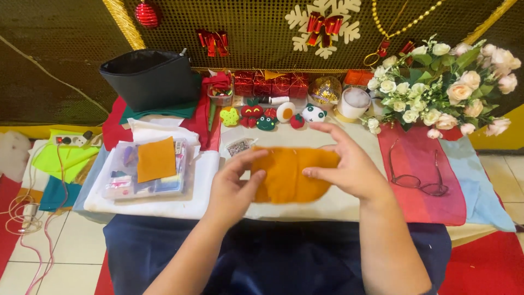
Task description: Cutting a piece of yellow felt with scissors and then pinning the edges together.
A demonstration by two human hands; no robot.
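While both hands grip it, the orange felt piece (289, 175) is held flat just above the tabletop (338, 205). The left hand (232, 188) pinches its left edge between thumb and fingers; the right hand (352, 169) holds its right edge with thumb and forefinger, the other fingers spread. Beyond the felt sits a row of small felt figures (273, 116). Left of it is a clear plastic box (144, 169); right of it lie eyeglasses (415, 175) on red cloth (423, 205).
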